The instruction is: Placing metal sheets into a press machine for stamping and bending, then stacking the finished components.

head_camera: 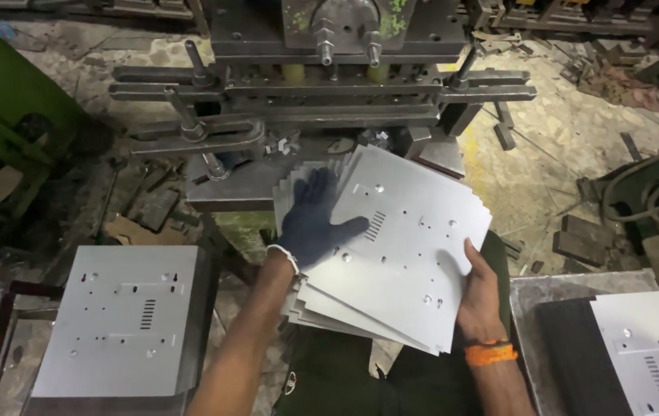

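Left hand: the left hand, in a dark blue glove, lay flat with fingers spread on the top sheet of the fanned stack of metal sheets, pressing down rather than gripping.
Right hand: the bare right hand clasped the stack's near right edge, thumb on top, fingers hidden beneath; an orange wristband circled the wrist.
Stack: thin grey punched sheets with small holes and a slotted vent pattern, held tilted over the person's lap, just in front of the press machine.
Press: dark steel, with bolts and clamp arms, its bed touching the stack's far corner or just behind it; which, I could not tell.
Left pile: a similar flat pile of punched sheets lay on a stand at the left, well apart from the hands.
Right pile: more sheets rested on a tray at the right.
Floor: littered with metal scrap.
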